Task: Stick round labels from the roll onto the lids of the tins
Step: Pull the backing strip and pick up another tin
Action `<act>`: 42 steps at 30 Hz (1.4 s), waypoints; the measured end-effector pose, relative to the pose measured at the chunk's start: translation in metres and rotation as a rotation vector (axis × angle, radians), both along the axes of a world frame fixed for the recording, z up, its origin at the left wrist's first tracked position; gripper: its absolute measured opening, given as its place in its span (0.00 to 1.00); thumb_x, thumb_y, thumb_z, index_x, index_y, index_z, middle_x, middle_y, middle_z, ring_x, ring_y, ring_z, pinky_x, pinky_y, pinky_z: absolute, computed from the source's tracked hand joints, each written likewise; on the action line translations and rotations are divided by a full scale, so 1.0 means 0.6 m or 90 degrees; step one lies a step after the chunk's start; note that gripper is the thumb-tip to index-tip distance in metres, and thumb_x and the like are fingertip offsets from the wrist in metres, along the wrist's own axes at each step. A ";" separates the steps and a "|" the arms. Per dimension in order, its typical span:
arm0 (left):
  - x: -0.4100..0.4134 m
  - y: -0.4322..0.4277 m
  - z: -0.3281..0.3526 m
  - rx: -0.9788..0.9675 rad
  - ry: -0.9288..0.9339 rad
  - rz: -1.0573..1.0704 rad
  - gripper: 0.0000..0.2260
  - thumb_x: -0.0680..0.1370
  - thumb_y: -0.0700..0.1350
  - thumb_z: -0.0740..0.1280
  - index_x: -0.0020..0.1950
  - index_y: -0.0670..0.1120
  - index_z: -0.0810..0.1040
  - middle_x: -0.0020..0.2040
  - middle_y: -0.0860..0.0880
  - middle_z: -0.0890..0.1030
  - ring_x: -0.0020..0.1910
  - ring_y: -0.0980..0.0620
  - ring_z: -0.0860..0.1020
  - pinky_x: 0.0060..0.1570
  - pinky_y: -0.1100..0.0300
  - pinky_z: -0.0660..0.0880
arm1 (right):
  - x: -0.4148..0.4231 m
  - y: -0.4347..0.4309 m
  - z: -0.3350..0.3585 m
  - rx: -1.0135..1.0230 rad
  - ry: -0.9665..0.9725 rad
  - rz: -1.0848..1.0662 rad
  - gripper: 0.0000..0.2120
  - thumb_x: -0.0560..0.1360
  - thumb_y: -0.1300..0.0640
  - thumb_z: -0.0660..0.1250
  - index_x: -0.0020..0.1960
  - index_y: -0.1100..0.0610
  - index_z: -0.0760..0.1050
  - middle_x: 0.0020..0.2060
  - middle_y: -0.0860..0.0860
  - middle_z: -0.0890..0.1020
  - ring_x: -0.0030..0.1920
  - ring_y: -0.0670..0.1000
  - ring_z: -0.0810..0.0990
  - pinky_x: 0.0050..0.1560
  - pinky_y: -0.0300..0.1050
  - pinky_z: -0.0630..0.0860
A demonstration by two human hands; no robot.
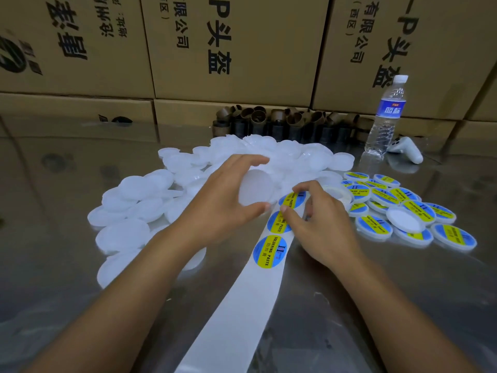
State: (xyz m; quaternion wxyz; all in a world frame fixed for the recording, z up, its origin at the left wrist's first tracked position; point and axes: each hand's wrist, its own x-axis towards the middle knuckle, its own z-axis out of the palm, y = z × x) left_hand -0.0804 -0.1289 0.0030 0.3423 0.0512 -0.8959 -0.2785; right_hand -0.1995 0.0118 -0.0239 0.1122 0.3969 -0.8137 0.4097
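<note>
A heap of plain white lids (pixel 146 196) sprawled across the middle and left of the frame. One blank lid (pixel 256 187) stood tilted at the centre, gripped by the left hand (pixel 223 200). A white backing strip (pixel 236 305) ran from bottom centre up to the roll (pixel 339 194), carrying round blue-and-yellow labels (pixel 269 251) marked "SOLDERING PASTE", the top label (pixel 291 199) caught between thumb and forefinger of the right hand (pixel 320 227). Labelled lids (pixel 373 226) lay clustered at centre right.
</note>
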 end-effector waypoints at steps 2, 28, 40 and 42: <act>-0.010 0.010 0.007 -0.010 0.010 0.003 0.31 0.69 0.43 0.76 0.69 0.51 0.68 0.61 0.55 0.70 0.55 0.63 0.68 0.55 0.76 0.64 | -0.001 0.001 0.002 0.004 0.026 -0.027 0.10 0.73 0.48 0.68 0.52 0.48 0.71 0.37 0.41 0.69 0.38 0.44 0.69 0.40 0.42 0.61; -0.011 0.045 -0.009 0.352 0.094 -0.050 0.21 0.73 0.39 0.73 0.61 0.55 0.71 0.57 0.53 0.77 0.53 0.61 0.78 0.56 0.66 0.73 | 0.019 0.005 0.057 -0.366 -0.636 0.246 0.05 0.74 0.63 0.68 0.49 0.59 0.75 0.34 0.49 0.80 0.25 0.44 0.74 0.28 0.34 0.70; -0.017 0.039 -0.011 0.591 0.071 -0.130 0.09 0.80 0.41 0.62 0.56 0.45 0.80 0.51 0.46 0.82 0.49 0.51 0.79 0.50 0.59 0.75 | 0.027 0.005 0.061 -0.330 -0.662 0.307 0.10 0.65 0.48 0.70 0.38 0.54 0.81 0.34 0.49 0.81 0.24 0.46 0.72 0.27 0.35 0.72; -0.016 0.039 -0.010 0.603 0.067 -0.153 0.09 0.81 0.40 0.61 0.55 0.45 0.80 0.51 0.47 0.82 0.49 0.52 0.80 0.48 0.62 0.76 | 0.023 0.006 0.057 -0.301 -0.632 0.295 0.08 0.71 0.52 0.69 0.36 0.54 0.83 0.33 0.48 0.81 0.23 0.45 0.69 0.27 0.34 0.70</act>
